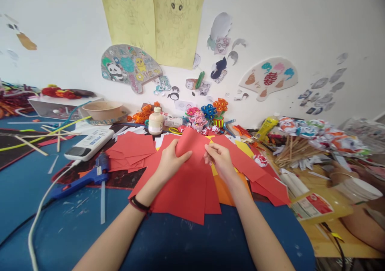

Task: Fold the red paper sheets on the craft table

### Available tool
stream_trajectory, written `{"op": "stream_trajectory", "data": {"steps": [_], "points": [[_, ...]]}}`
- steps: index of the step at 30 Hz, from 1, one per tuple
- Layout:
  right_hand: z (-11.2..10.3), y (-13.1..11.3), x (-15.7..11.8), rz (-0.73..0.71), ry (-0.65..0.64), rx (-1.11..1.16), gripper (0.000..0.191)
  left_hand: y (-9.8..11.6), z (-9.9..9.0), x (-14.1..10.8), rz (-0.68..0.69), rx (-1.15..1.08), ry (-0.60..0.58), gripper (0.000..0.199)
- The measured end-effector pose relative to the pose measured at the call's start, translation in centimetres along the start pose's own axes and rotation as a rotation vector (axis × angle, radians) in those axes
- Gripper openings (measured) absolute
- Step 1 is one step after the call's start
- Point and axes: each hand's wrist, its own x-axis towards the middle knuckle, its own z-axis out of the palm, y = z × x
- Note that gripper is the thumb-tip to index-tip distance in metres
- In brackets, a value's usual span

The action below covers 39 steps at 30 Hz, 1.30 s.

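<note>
Currently, head view: left hand closed on a raised red sheet, thumb across its face; right hand curled, fingertips bunched at sheet's side, hold unclear. Sheet sits above red paper, inward from blue worktop's rounded right corner.

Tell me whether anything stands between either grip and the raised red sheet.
Nothing visible does. The left grip is on the raised red sheet; the right grip is at its right edge, with no other object between, though contact there is unclear.
</note>
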Motion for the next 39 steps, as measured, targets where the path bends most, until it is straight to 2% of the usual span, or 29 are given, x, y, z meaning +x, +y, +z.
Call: {"op": "stream_trajectory", "data": {"steps": [12,19,26,32,39], "points": [[0.3,-0.6,-0.3,0.012,-0.020,-0.014,0.034,0.5,-0.1,-0.2,0.015,0.027,0.011,0.029],[0.3,-0.5,-0.2,-0.068,-0.003,-0.062,0.033,0.2,-0.1,0.0,0.042,-0.014,0.039,0.042],[0.4,-0.6,-0.3,-0.137,0.030,-0.156,0.034,0.0,-0.1,0.0,-0.054,-0.171,-0.004,0.038],[0.4,-1.0,-0.6,-0.177,0.035,-0.212,0.033,0.1,0.0,0.0,-0.152,-0.251,0.014,0.036],[0.5,-1.0,-0.6,-0.157,0.018,-0.195,0.033,0.4,0.0,0.0,-0.192,-0.331,0.042,0.036]]}}
